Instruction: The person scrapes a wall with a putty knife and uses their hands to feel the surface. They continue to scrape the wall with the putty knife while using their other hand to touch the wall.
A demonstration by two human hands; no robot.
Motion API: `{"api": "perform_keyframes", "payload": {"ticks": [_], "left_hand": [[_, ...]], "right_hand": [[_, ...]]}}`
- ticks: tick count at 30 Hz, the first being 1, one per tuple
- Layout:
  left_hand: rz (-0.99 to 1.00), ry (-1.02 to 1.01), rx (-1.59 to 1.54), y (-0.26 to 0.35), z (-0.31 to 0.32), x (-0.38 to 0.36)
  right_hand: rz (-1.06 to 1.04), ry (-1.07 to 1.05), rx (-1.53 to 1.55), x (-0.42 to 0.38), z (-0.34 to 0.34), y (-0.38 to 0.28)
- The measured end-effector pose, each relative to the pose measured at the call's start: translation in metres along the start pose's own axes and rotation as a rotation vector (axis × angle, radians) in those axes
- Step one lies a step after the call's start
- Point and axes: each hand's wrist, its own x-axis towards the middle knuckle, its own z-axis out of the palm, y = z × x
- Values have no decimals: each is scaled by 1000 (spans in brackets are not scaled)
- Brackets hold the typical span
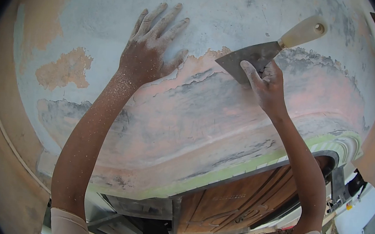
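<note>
Head view: left hand (151,50) lies against the wall (227,10), dusty, fingers spread, nothing in its grip. Right hand (271,84) is closed on the scraper (265,51), thumb pressed on the dark blade (236,60) (pale handle (303,32) juts free, up and right). Scraper sits at the ragged border of the pink patch (197,113); can't tell if its edge touches. Wooden door (233,198) below, under pale green moulding (210,179).
</note>
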Motion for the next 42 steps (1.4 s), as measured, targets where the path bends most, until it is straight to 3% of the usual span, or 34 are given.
{"api": "perform_keyframes", "payload": {"ticks": [2, 5, 9, 10, 13, 15, 20, 26, 28, 32, 33, 35, 38, 41, 42], "left_hand": [[10, -7, -4, 1, -1, -1], [5, -7, -11, 2, -1, -3], [4, -9, -18, 5, -2, -5], [4, -5, -28, 5, -2, -5], [18, 7, -114, 7, -5, -5], [48, 35, -247, 12, -6, -3], [64, -137, -525, 53, -7, 14], [4, -143, -548, 61, 14, 22], [-17, -164, -560, 55, 10, 27], [-100, 36, -375, 24, 2, 38], [-151, -28, -465, 11, -1, 40], [-209, 50, -431, -6, 0, 43], [-154, 144, -425, -4, 8, 38], [-67, 101, -467, 6, 12, 34], [-125, 57, -491, 6, 13, 34]], "right_hand": [[143, 129, 73, 10, -3, -11], [16, -99, -123, -5, 0, -4], [57, 84, -36, 6, -3, -1], [-41, 0, -24, 5, -2, -7], [16, -250, -222, -4, 7, -9], [-46, -205, -263, -5, 18, -4], [-203, -136, -227, -6, 25, 7], [-116, -128, -591, -8, 27, -16], [-305, -31, -734, -9, 23, -12], [-559, 8, -1058, -14, 0, 17], [-580, -24, -1079, -18, -6, 25], [-621, -88, -1112, -23, -16, 40], [-603, -80, -1105, -25, -16, 42], [-594, -72, -1087, -28, -14, 42], [-595, -69, -1079, -28, -13, 41]]}}
